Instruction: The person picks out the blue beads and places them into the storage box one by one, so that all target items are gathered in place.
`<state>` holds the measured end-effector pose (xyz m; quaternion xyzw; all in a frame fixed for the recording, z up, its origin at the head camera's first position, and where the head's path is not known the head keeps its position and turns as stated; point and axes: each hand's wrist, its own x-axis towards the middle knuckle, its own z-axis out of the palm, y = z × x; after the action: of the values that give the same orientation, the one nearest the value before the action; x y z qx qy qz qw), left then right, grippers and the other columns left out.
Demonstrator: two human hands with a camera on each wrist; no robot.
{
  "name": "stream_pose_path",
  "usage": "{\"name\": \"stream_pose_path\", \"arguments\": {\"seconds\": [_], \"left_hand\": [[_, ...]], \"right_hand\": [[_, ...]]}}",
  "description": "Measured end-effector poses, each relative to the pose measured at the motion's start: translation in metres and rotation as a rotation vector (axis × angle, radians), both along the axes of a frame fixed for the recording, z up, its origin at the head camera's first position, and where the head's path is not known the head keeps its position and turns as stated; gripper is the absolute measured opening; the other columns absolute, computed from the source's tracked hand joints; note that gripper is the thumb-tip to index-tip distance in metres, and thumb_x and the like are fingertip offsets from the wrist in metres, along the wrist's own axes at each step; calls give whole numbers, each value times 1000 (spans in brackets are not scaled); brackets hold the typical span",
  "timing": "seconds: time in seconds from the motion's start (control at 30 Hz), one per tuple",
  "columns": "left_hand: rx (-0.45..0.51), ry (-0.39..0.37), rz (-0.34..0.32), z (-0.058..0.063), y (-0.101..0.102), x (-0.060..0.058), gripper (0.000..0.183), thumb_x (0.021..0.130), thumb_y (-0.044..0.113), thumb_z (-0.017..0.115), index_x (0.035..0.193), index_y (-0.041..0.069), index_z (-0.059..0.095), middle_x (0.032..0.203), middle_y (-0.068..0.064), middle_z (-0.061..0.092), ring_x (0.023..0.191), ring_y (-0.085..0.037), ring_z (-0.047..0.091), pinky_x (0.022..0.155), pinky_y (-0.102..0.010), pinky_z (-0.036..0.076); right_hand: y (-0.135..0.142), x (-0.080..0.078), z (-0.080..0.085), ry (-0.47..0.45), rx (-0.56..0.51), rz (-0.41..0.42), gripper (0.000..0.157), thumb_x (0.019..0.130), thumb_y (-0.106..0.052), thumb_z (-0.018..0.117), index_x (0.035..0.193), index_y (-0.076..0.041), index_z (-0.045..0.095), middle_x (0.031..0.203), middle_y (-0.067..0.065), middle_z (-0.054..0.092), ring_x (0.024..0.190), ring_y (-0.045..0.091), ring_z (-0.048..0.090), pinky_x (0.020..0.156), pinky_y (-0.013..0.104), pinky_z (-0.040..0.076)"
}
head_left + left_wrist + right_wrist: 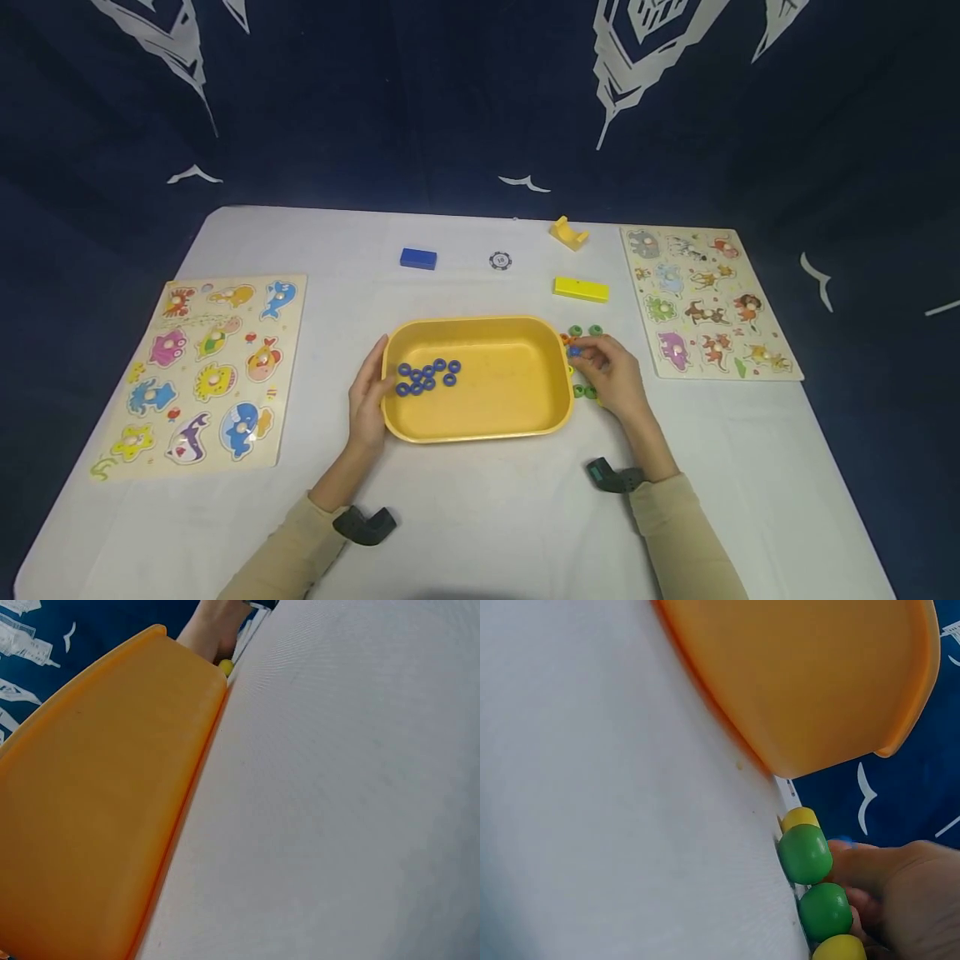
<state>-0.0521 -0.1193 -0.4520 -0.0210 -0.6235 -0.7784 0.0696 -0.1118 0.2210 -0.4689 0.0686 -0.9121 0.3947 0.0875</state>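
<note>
My left hand grips the left end of a yellow plastic tray, its thumb over the rim. Several blue ring beads lie in the tray's left half. Just off the tray's right end, my right hand pinches a blue bead between thumb and fingers. Around those fingertips lie green beads, with orange and yellow ones partly hidden by the hand. In the right wrist view, rounded green beads and a yellow bead stand before the fingers. The left hand is outside the left wrist view.
Animal peg puzzles lie at both sides, a sea-creature board left and another board right. Behind the tray are a blue block, a round chip, a yellow bar and a yellow curved block.
</note>
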Motion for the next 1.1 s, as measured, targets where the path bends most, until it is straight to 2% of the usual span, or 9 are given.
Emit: {"name": "stream_pose_path", "arguments": {"seconds": [0.13, 0.17, 0.23, 0.37, 0.47, 0.63, 0.9, 1.1], "left_hand": [[7, -6, -3, 0, 2, 0, 56, 83, -8, 31, 138, 2, 27, 147, -14, 18, 136, -15, 15, 108, -16, 18], [3, -5, -1, 0, 2, 0, 56, 83, -8, 31, 138, 2, 27, 147, -14, 18, 136, -15, 16, 108, -16, 18], [-4, -3, 3, -1, 2, -1, 56, 83, -7, 32, 138, 3, 27, 147, -14, 18, 136, -14, 16, 108, -16, 18], [11, 15, 1, -12, -1, -5, 57, 83, -7, 32, 138, 8, 30, 147, -11, 20, 135, -11, 17, 108, -17, 18], [27, 24, -2, -20, -2, -8, 56, 84, -6, 33, 138, 11, 32, 147, -9, 21, 135, -10, 18, 108, -18, 20], [35, 30, -3, -23, 0, -10, 56, 84, -4, 34, 138, 10, 31, 146, -11, 21, 135, -14, 19, 108, -18, 22], [25, 34, -3, -23, 4, -10, 56, 83, -3, 36, 137, 12, 33, 146, -10, 24, 133, -12, 22, 107, -18, 23], [19, 22, 2, -15, 7, -8, 57, 83, -9, 33, 137, 9, 32, 146, -9, 24, 134, -11, 21, 108, -16, 20]], "right_hand": [[-1, 5, 16, 8, -46, -23, 25, 82, -23, 62, 105, -13, 59, 81, -1, 57, 70, 12, 50, 52, 16, 43], [-5, 8, 26, 20, -53, -14, 25, 82, -21, 61, 105, -11, 58, 81, 1, 58, 71, 13, 50, 51, 16, 42], [-14, 12, 43, 61, -57, 24, 24, 83, -18, 61, 104, -9, 58, 81, 3, 60, 71, 13, 51, 50, 17, 42], [-38, 11, 67, 107, -43, 139, 20, 82, -15, 62, 100, -8, 58, 79, 1, 60, 71, 12, 50, 53, 18, 42], [-54, 4, 66, 94, -26, 250, 19, 80, -17, 64, 98, -11, 58, 76, -3, 58, 68, 9, 50, 55, 20, 44], [-85, -3, 60, -3, 63, 410, 16, 80, -17, 64, 94, -12, 60, 72, -6, 57, 63, 7, 50, 55, 22, 46], [-117, -6, 51, -157, 333, 447, 13, 78, -25, 65, 90, -20, 63, 63, -10, 51, 60, 7, 47, 53, 23, 39], [-133, -7, 48, -168, 426, 507, 15, 76, -22, 67, 90, -18, 64, 62, -9, 49, 60, 8, 47, 53, 22, 38]]}}
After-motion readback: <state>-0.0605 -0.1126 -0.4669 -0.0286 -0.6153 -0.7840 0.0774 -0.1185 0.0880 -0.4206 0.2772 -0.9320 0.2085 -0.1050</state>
